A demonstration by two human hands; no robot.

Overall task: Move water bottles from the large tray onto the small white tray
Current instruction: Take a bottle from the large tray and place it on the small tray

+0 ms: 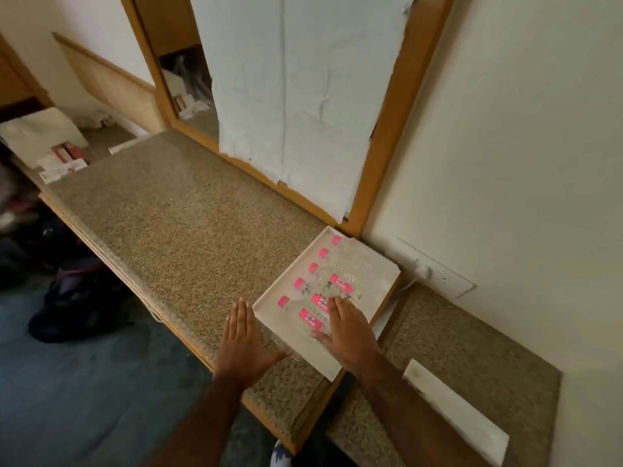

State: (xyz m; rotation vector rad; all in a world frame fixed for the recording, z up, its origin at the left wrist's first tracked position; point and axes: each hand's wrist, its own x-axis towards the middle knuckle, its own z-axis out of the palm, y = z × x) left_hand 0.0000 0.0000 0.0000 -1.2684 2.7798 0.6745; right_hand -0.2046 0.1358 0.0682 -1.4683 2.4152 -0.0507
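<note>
A large cream tray [381, 264] lies on the speckled counter's right end, holding several clear water bottles [340, 283] laid flat with pink caps and pink labels. My right hand [347, 328] rests flat, fingers spread, over the nearest bottles in the tray. On the counter just left of the tray lies my left hand [241, 342], flat and apart, its thumb near the tray's front corner. A small white tray [455, 409] sits empty on the lower counter at the right.
A speckled stone counter [175, 210] stretches left. A wood-framed mirror [391, 136] covered with white paper stands behind. A wall socket with a cable [435, 271] sits behind the large tray. Boxes and papers [50, 146] lie far left; dark bags [77, 305] on the floor.
</note>
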